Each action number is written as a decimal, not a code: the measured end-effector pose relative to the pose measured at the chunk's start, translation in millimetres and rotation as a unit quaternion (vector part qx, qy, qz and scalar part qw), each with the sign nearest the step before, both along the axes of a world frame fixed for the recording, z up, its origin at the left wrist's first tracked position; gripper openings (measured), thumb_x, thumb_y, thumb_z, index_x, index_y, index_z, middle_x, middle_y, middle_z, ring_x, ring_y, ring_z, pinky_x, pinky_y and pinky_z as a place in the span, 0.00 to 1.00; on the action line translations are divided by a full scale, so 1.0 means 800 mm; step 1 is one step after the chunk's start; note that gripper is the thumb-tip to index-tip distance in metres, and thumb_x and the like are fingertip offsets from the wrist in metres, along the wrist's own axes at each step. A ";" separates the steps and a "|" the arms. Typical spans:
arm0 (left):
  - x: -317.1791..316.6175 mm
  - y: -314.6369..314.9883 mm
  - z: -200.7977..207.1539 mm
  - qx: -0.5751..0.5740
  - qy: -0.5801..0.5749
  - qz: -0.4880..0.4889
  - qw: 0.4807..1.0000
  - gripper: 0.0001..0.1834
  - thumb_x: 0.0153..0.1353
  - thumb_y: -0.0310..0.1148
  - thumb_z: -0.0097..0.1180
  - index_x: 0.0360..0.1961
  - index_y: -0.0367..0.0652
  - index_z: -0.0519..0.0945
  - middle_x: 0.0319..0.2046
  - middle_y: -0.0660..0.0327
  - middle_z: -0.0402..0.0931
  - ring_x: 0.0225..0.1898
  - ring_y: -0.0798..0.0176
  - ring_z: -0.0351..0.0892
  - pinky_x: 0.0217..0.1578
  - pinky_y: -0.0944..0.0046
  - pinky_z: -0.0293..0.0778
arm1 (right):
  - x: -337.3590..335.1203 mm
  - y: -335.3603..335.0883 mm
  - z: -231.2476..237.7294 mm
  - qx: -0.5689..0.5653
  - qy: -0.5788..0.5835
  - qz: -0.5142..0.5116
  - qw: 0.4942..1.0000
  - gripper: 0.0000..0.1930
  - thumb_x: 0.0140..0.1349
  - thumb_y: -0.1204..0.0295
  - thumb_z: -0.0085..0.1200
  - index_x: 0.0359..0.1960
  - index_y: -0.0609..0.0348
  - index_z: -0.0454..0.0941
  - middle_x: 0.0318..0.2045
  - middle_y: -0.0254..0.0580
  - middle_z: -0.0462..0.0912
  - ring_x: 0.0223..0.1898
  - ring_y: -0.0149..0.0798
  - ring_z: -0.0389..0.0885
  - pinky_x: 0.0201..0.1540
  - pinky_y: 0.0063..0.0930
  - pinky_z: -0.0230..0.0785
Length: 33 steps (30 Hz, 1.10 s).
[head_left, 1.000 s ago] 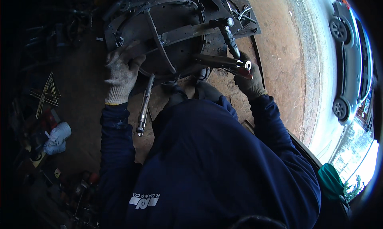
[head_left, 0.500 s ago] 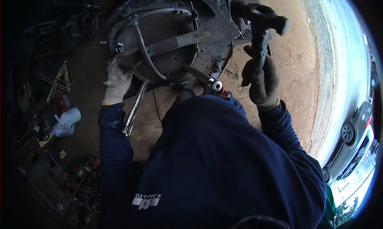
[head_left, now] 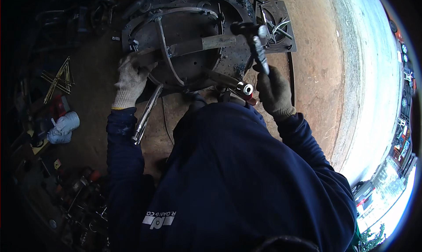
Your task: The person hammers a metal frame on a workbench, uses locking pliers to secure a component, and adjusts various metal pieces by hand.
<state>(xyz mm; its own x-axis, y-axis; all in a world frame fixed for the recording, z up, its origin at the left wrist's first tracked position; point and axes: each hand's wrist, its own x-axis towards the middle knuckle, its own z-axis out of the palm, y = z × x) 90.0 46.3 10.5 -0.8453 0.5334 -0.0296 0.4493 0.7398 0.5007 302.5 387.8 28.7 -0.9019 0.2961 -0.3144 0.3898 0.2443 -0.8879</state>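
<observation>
Hammer [head_left: 255, 43] handle vanishes inside right hand [head_left: 274, 91]'s closed grip.

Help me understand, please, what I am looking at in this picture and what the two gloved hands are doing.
This view comes from a camera worn on a person's head, looking down, so the dark blue sweatshirt fills the lower part and straight edges bend near the rim. There is no machine here, only a person's two hands in work gloves. The left hand rests on the edge of a round, dark metal frame lying on the dirt ground. The right hand grips a hammer raised over that frame. Locking pliers hang off the frame's edge near the left hand. A square metal grate lies beyond the frame, and scrap and tools sit in the shadow on the left.
</observation>
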 end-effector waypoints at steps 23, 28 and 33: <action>0.001 0.001 -0.001 -0.008 0.021 -0.011 1.000 0.18 0.60 0.38 0.66 0.51 0.48 0.85 0.52 0.62 0.84 0.57 0.54 0.77 0.63 0.52 0.65 | 0.005 0.004 -0.025 0.002 0.002 -0.040 0.999 0.18 0.74 0.59 0.48 0.49 0.63 0.79 0.24 0.36 0.78 0.25 0.28 0.77 0.28 0.27 0.70; -0.001 -0.003 -0.001 0.006 0.010 -0.022 1.000 0.20 0.61 0.36 0.66 0.53 0.39 0.83 0.52 0.49 0.80 0.56 0.47 0.76 0.57 0.50 0.73 | -0.004 0.013 -0.010 -0.033 0.016 -0.044 0.998 0.19 0.74 0.58 0.48 0.51 0.63 0.79 0.25 0.35 0.78 0.22 0.26 0.75 0.25 0.24 0.69; 0.001 -0.008 0.015 -0.047 0.073 -0.046 0.995 0.18 0.63 0.35 0.64 0.53 0.40 0.83 0.52 0.52 0.80 0.55 0.46 0.77 0.57 0.51 0.73 | -0.028 0.024 0.019 -0.113 0.114 -0.019 0.987 0.22 0.75 0.60 0.45 0.56 0.68 0.75 0.27 0.34 0.77 0.24 0.24 0.74 0.26 0.20 0.67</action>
<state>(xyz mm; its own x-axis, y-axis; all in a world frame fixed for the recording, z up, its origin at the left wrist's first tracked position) 91.0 39.8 22.7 -0.7916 0.6099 0.0369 0.5807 0.7321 0.3562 280.5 407.0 43.8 -0.9466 0.2765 -0.1656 0.1778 0.0195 -0.9839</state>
